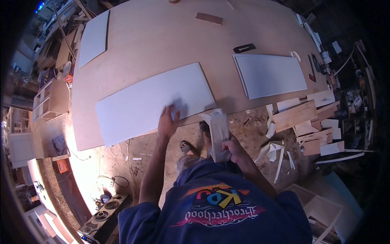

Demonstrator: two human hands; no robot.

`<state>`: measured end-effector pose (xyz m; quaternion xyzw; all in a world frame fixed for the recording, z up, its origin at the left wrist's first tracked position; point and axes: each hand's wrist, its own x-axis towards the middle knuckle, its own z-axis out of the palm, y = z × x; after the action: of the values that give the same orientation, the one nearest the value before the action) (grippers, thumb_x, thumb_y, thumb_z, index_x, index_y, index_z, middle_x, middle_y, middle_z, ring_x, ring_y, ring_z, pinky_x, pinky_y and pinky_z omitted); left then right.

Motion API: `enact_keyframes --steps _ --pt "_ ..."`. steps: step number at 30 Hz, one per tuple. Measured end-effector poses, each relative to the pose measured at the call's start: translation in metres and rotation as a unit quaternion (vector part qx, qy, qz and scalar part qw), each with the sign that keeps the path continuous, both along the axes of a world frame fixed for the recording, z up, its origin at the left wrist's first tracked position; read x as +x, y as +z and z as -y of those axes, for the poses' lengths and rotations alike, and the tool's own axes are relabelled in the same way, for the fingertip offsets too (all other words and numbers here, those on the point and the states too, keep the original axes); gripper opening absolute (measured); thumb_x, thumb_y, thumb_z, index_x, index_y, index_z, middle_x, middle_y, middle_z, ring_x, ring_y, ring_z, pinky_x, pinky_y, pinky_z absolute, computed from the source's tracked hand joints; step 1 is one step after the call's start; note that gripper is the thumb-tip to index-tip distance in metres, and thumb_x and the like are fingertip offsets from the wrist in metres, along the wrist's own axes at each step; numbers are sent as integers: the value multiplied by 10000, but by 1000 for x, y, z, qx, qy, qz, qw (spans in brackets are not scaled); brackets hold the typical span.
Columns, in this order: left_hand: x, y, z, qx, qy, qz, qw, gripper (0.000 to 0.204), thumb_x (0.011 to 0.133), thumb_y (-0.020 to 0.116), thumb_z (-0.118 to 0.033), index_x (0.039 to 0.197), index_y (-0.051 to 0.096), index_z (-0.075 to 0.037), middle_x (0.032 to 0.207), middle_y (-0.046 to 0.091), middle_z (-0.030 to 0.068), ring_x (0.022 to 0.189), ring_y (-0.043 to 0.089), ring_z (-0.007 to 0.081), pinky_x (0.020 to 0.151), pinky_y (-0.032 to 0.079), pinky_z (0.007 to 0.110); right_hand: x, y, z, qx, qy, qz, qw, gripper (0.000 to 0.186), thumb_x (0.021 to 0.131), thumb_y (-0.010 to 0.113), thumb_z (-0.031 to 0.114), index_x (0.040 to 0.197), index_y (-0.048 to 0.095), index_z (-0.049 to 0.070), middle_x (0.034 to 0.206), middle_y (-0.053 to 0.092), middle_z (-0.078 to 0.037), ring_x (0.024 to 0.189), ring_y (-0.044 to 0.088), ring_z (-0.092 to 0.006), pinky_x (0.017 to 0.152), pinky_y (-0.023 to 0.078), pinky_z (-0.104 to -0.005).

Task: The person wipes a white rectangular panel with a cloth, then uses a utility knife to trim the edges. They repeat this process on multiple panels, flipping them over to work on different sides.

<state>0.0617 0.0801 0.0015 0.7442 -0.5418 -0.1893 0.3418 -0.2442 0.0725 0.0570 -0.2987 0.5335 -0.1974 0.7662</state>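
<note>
A long white panel [142, 97] lies angled along the near edge of a large plywood table [170, 36]. My left hand [167, 118] is at the panel's lower edge with its fingers apart and tips over the white surface, casting a shadow; whether they touch it I cannot tell. My right hand [230, 145] grips a long, pale, block-like object [217, 128] with a crumpled, translucent-looking covering, held upright just beyond the panel's right end, over the table's edge.
More white panels [272, 75] [93, 36] lie on the table, with a black tool [243, 48] and a wood offcut [209, 18]. Offcuts [294, 114] crowd the right. A cabinet frame [50, 99] stands left; a speaker box [103, 217] and cables are at lower left.
</note>
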Motion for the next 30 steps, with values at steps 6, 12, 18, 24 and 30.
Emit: enact_keyframes --steps 6,12,18,24,30 --pt "-80 72 -48 152 -25 -489 858 471 1031 599 -385 1166 670 60 962 722 105 840 686 174 729 576 301 6 -18 12 -12 146 -26 989 766 697 555 -34 1451 450 53 1137 604 -120 965 625 -254 758 535 -333" --pt "-81 80 -37 133 112 -596 784 463 1031 568 -339 1286 595 47 1116 672 107 987 660 180 757 579 307 20 18 37 -217 327 -42 919 766 741 642 74 1473 417 55 1263 591 -178 1165 598 -290 944 511 -376" --pt "-97 72 -18 48 107 -605 787 421 986 603 -289 1270 603 22 1098 682 110 1007 676 234 830 573 364 9 13 94 -404 488 -77 770 605 796 785 279 1317 581 50 1229 648 -167 1082 652 -374 935 523 -427" --pt "-123 99 6 109 30 -104 988 470 865 731 -213 1221 565 44 1076 671 230 991 686 361 843 555 474 45 21 176 -660 528 -155 511 348 769 758 228 1081 698 87 1106 653 -56 1059 614 -333 887 505 -438" --pt "-151 19 58 21 221 92 971 478 753 714 -120 1182 538 -4 1121 578 179 1092 582 361 945 504 453 122 -6 225 -812 503 -47 292 214 737 688 142 951 686 151 993 621 -2 966 571 -236 762 421 -412"
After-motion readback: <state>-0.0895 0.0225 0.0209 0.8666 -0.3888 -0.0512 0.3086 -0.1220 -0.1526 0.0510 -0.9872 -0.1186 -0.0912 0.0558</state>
